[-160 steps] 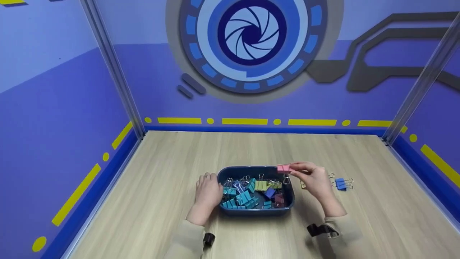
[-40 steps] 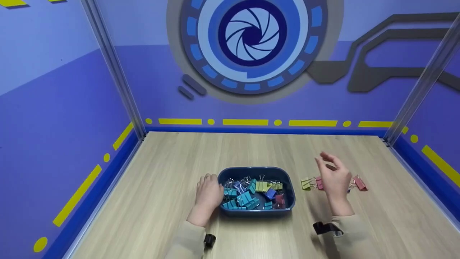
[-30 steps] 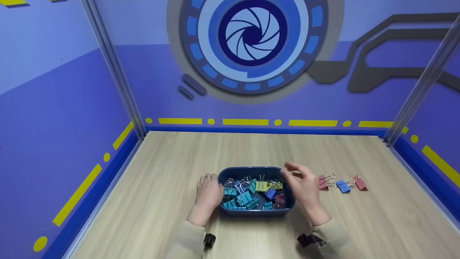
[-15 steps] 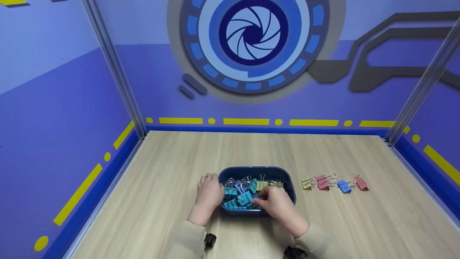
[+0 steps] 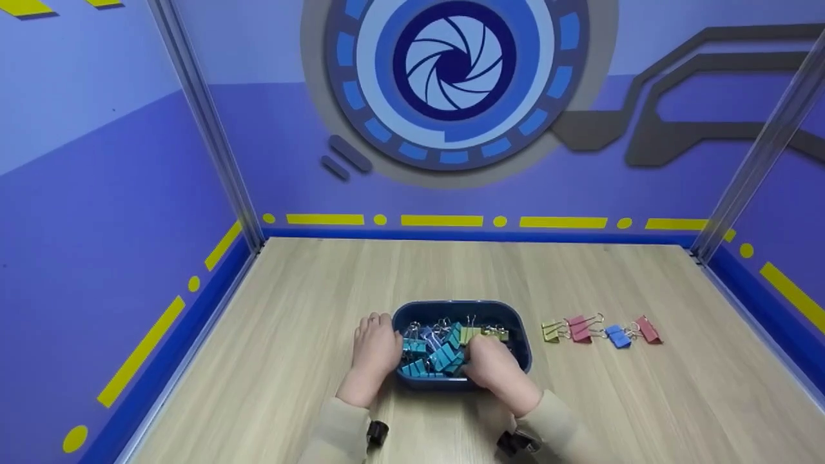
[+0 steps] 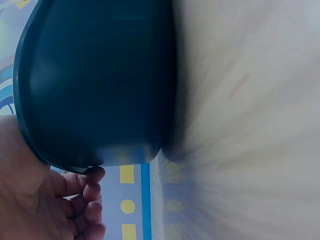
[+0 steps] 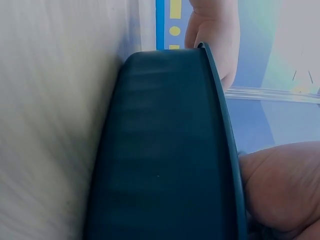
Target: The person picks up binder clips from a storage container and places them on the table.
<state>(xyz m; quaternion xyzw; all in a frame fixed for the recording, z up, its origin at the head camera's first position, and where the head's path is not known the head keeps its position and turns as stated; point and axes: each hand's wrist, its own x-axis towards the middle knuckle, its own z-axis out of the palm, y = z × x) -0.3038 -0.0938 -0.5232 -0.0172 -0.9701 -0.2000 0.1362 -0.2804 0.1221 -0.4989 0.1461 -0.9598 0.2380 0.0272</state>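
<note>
Several binder clips lie jumbled in a dark blue box (image 5: 459,385), among them a teal binder clip (image 5: 445,356) and a yellow-green binder clip (image 5: 470,336). My left hand (image 5: 376,351) holds the box by its left rim. In the left wrist view, its fingers (image 6: 82,186) curl beside the rim, under the box's smooth side wall (image 6: 100,85). My right hand (image 5: 495,366) reaches down into the box's right half, knuckles up. Its fingertips are hidden among the clips. In the right wrist view, the front wall (image 7: 160,140) hides what they touch.
Right of the box, a row of clips lies on the wooden table (image 5: 322,277): a yellow-green clip (image 5: 550,332), a pink clip (image 5: 581,330), a blue clip (image 5: 618,337) and a red-pink clip (image 5: 650,330). A blue printed panel (image 5: 258,142) stands behind.
Earlier my right hand pinched a pink binder clip above the box's right rim. It then hovered by the row, where pink clips now lie, and moved left into the box. My left hand stayed put.
</note>
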